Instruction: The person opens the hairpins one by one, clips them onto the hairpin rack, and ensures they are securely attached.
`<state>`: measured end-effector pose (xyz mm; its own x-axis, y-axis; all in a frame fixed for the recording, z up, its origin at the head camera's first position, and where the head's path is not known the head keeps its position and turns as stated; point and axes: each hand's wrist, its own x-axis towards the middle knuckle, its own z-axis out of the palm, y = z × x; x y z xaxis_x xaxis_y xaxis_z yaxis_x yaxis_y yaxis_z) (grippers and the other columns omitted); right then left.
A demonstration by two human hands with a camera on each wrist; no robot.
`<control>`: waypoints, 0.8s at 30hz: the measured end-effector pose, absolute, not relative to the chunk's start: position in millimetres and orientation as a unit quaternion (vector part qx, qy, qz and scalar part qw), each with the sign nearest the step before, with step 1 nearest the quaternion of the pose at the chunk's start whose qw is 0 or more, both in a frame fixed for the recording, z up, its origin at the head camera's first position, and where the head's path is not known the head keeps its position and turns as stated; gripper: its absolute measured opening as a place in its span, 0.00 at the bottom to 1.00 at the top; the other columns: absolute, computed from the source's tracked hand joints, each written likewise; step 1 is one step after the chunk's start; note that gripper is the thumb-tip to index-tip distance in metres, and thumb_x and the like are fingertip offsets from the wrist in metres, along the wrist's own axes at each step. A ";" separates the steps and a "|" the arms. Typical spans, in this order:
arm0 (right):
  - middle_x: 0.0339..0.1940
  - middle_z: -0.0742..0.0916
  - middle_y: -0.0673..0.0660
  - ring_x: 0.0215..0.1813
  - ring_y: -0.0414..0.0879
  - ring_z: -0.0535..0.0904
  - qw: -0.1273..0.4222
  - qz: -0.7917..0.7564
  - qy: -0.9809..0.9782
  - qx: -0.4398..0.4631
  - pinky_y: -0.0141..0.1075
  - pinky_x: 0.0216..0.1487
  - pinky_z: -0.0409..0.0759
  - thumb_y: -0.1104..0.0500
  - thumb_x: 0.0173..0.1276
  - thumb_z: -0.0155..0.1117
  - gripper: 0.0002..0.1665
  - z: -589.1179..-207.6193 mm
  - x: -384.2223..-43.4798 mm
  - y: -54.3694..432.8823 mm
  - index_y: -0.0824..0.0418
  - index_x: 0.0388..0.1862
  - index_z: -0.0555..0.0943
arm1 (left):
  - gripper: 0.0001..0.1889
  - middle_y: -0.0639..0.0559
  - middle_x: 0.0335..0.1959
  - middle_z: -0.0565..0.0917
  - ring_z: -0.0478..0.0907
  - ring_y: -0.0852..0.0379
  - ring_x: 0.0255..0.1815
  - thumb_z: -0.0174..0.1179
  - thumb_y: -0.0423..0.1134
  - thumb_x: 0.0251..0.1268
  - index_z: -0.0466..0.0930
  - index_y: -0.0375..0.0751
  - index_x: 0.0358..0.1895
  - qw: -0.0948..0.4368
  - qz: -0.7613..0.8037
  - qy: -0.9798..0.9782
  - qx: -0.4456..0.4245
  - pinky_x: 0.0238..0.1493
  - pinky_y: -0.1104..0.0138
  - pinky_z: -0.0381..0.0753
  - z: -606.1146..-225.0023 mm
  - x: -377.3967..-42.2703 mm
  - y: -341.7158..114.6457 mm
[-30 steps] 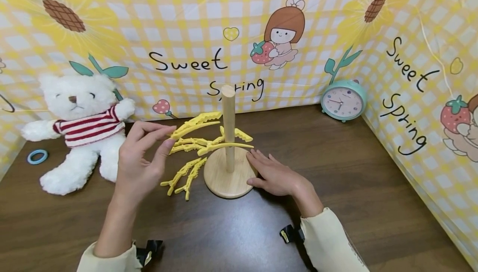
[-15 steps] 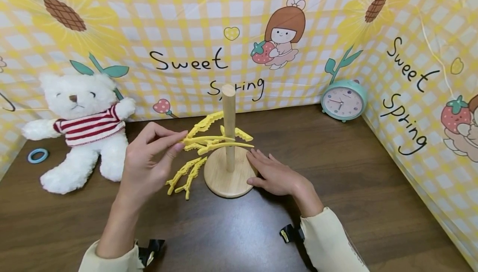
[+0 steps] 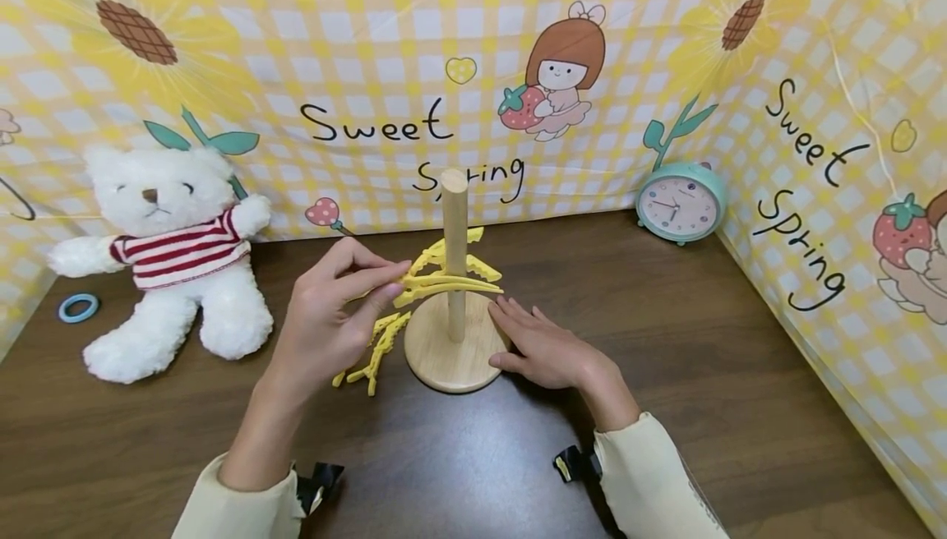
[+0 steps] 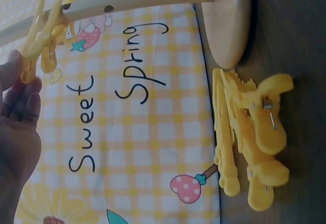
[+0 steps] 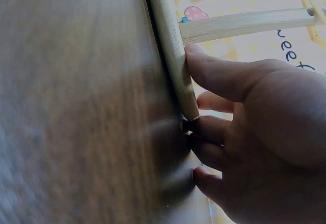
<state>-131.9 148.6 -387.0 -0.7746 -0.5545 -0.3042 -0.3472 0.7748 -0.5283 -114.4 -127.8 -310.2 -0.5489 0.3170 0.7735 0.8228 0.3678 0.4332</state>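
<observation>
My left hand pinches the handle end of a yellow alligator hair clip between thumb and fingertips. The clip's arms are spread on both sides of an upright wooden post, the toothed one behind it. A second yellow hair clip sits across the post right beside the held one. Several loose yellow hair clips lie on the table left of the post's round wooden base. At the base's right rim rests my right hand, fingers extended, thumb touching the edge.
A white teddy bear in a striped shirt sits at the left, beside a blue ring. At the back right stands a mint alarm clock. A yellow checked cloth hangs behind the brown table.
My left hand has moved right, bringing the pinched hair clip from left of the post to around it. The right hand has stayed on the base.
</observation>
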 end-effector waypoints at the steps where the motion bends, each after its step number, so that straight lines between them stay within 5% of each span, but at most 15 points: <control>1: 0.84 0.49 0.58 0.83 0.48 0.40 0.228 -0.228 0.914 -0.246 0.48 0.80 0.38 0.44 0.79 0.56 0.46 -386.8 -131.7 148.6 0.57 0.84 0.46 | 0.15 0.45 0.36 0.80 0.75 0.59 0.32 0.70 0.15 0.51 0.88 0.26 0.44 0.296 -0.421 -0.772 -0.373 0.32 0.74 0.71 -310.1 -115.3 -126.8; 24: 0.84 0.50 0.59 0.83 0.49 0.41 0.220 -0.235 0.911 -0.255 0.47 0.80 0.39 0.45 0.80 0.56 0.46 -388.4 -131.6 150.5 0.58 0.84 0.47 | 0.18 0.47 0.45 0.80 0.79 0.54 0.43 0.70 0.19 0.55 0.87 0.31 0.50 0.226 -0.436 -0.783 -0.382 0.40 0.74 0.74 -314.4 -120.5 -126.4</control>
<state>-131.6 150.5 -388.4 -0.7723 -0.5695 -0.2817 -0.3620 0.7588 -0.5415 -120.5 -126.4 -314.4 -0.6061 0.4015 0.6866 0.7951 0.3281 0.5100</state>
